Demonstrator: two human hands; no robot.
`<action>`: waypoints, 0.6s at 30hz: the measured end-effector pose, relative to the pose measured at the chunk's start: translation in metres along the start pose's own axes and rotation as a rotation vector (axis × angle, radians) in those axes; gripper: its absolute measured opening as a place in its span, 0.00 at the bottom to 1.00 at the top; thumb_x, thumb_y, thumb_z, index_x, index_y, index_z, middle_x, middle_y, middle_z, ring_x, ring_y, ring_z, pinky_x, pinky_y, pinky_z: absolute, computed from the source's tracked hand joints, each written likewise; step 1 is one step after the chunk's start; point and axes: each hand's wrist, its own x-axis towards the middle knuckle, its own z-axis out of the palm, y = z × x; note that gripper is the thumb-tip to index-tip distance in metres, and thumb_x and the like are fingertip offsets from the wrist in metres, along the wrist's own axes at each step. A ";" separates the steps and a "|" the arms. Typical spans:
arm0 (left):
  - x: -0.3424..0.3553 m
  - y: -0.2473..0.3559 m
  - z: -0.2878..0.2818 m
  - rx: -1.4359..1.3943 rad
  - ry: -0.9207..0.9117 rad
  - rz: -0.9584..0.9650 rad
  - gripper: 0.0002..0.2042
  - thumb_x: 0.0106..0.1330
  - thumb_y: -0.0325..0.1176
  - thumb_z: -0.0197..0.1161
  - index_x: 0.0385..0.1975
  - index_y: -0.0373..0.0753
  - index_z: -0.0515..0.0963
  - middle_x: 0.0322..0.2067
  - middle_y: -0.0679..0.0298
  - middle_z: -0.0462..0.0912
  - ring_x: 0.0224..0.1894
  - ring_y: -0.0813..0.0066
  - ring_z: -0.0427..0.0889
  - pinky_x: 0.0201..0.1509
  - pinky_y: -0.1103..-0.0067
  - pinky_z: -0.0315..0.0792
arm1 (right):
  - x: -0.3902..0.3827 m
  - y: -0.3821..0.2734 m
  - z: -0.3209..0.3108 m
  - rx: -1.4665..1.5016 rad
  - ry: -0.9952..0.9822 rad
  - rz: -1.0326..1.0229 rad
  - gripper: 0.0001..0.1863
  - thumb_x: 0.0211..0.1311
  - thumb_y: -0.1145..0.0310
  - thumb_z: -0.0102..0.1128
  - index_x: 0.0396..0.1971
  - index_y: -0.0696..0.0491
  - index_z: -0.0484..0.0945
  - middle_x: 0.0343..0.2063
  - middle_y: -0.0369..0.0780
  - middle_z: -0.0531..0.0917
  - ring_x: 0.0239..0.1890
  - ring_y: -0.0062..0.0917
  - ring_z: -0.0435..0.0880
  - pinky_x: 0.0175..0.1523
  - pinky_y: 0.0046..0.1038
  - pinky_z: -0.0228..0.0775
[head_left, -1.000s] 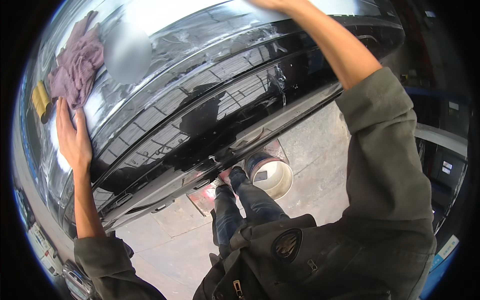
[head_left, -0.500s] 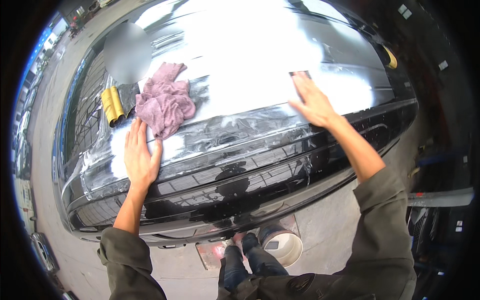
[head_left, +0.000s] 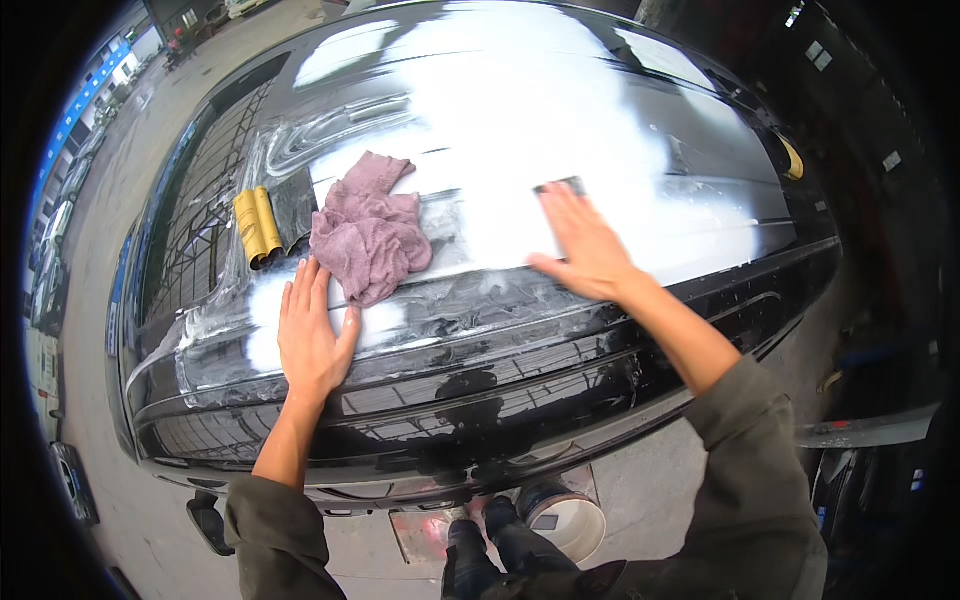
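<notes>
My right hand [head_left: 590, 245] lies palm down on the white-patched roof [head_left: 500, 120] of a black car, fingers stretched out. Under its fingertips is a small dark sheet that looks like sandpaper [head_left: 574, 185], held flat against the surface. Further left, my left hand [head_left: 315, 340] rests flat with spread fingers on a white patch near the roof's edge, holding nothing. Its fingertips are close to a crumpled mauve cloth [head_left: 370, 240]. Beside the cloth are two yellow rolls of sandpaper [head_left: 257, 225] and a dark flat sheet [head_left: 293, 208].
A dark window [head_left: 205, 190] lies at the car's left end, with a side mirror [head_left: 208, 522] lower down. By my feet stands a white bucket [head_left: 588, 525]. At the far right edge is a yellow curved object [head_left: 791, 157]. Parked cars line the far left.
My right hand has slid leftward across the white area with the dark sheet under its fingers. The left hand stays in its place on the roof. The whole view has shifted slightly.
</notes>
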 end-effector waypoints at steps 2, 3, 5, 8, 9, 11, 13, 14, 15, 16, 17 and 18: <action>0.004 0.003 0.004 -0.001 -0.003 0.004 0.31 0.67 0.40 0.63 0.68 0.31 0.70 0.73 0.46 0.68 0.78 0.50 0.63 0.83 0.59 0.53 | 0.028 -0.042 0.022 0.111 0.070 -0.090 0.62 0.69 0.24 0.43 0.78 0.70 0.50 0.79 0.63 0.51 0.84 0.51 0.44 0.86 0.45 0.35; 0.008 0.006 0.009 -0.017 -0.002 0.024 0.32 0.67 0.40 0.64 0.68 0.31 0.70 0.73 0.46 0.68 0.78 0.51 0.63 0.83 0.59 0.53 | 0.045 -0.057 0.039 0.098 0.128 -0.138 0.64 0.67 0.21 0.41 0.77 0.71 0.51 0.79 0.62 0.51 0.84 0.50 0.44 0.86 0.46 0.35; 0.006 0.005 0.008 -0.008 -0.004 0.020 0.31 0.67 0.38 0.63 0.69 0.30 0.69 0.74 0.45 0.68 0.78 0.49 0.62 0.83 0.59 0.52 | 0.066 -0.082 0.042 0.019 0.106 -0.152 0.62 0.69 0.22 0.38 0.78 0.68 0.50 0.81 0.56 0.51 0.85 0.45 0.44 0.86 0.45 0.34; 0.004 0.001 0.000 0.000 -0.013 0.049 0.31 0.67 0.36 0.62 0.70 0.30 0.68 0.74 0.45 0.67 0.78 0.48 0.62 0.83 0.58 0.52 | 0.061 -0.029 0.032 0.091 0.070 -0.149 0.57 0.72 0.25 0.37 0.79 0.64 0.52 0.81 0.53 0.53 0.85 0.42 0.45 0.86 0.45 0.34; 0.002 0.000 -0.003 0.005 -0.015 0.042 0.31 0.67 0.35 0.62 0.70 0.30 0.68 0.74 0.45 0.67 0.78 0.47 0.62 0.83 0.59 0.52 | 0.049 0.000 0.020 0.098 0.074 -0.074 0.53 0.73 0.27 0.37 0.79 0.61 0.55 0.81 0.52 0.54 0.85 0.41 0.46 0.86 0.45 0.34; -0.002 -0.001 -0.007 0.012 -0.021 0.012 0.31 0.67 0.35 0.62 0.70 0.29 0.68 0.74 0.44 0.67 0.78 0.47 0.62 0.83 0.58 0.52 | 0.028 0.056 0.006 -0.009 0.126 0.139 0.52 0.74 0.30 0.39 0.80 0.59 0.52 0.81 0.51 0.53 0.84 0.41 0.47 0.86 0.44 0.36; -0.002 -0.001 -0.004 0.003 -0.030 0.007 0.32 0.66 0.36 0.63 0.70 0.29 0.68 0.73 0.44 0.67 0.79 0.48 0.61 0.83 0.57 0.51 | 0.023 0.108 -0.006 -0.066 0.113 0.376 0.52 0.75 0.31 0.41 0.81 0.60 0.50 0.82 0.51 0.49 0.85 0.40 0.43 0.86 0.40 0.34; 0.000 0.004 0.000 -0.005 -0.027 0.008 0.32 0.66 0.36 0.63 0.70 0.29 0.68 0.73 0.44 0.67 0.79 0.48 0.61 0.84 0.57 0.51 | 0.027 0.124 -0.008 -0.073 0.135 0.486 0.53 0.75 0.30 0.39 0.81 0.62 0.49 0.82 0.53 0.48 0.86 0.40 0.41 0.86 0.40 0.33; 0.004 0.009 0.004 -0.021 -0.032 0.027 0.33 0.65 0.37 0.63 0.70 0.29 0.68 0.73 0.44 0.68 0.79 0.48 0.61 0.84 0.57 0.50 | 0.041 0.120 -0.010 -0.108 0.135 0.590 0.54 0.75 0.29 0.38 0.80 0.63 0.49 0.82 0.54 0.48 0.85 0.41 0.41 0.86 0.42 0.32; 0.007 0.012 0.002 -0.035 -0.026 0.040 0.33 0.65 0.37 0.63 0.70 0.29 0.68 0.73 0.44 0.68 0.79 0.49 0.61 0.84 0.58 0.50 | 0.058 0.106 -0.007 -0.127 0.134 0.692 0.56 0.74 0.27 0.37 0.80 0.65 0.49 0.82 0.55 0.48 0.85 0.43 0.40 0.86 0.43 0.31; 0.006 0.012 0.001 -0.030 -0.035 0.039 0.33 0.65 0.37 0.63 0.70 0.30 0.68 0.73 0.44 0.67 0.79 0.49 0.61 0.84 0.58 0.51 | 0.075 0.088 -0.002 -0.109 0.131 0.670 0.57 0.74 0.27 0.37 0.80 0.65 0.49 0.82 0.55 0.47 0.85 0.44 0.40 0.86 0.44 0.30; 0.005 0.011 0.000 -0.018 -0.038 0.037 0.34 0.65 0.37 0.63 0.70 0.30 0.67 0.74 0.44 0.67 0.79 0.49 0.61 0.84 0.58 0.51 | 0.095 0.066 0.004 -0.087 0.135 0.643 0.58 0.74 0.26 0.36 0.80 0.66 0.48 0.82 0.56 0.47 0.85 0.44 0.40 0.86 0.46 0.29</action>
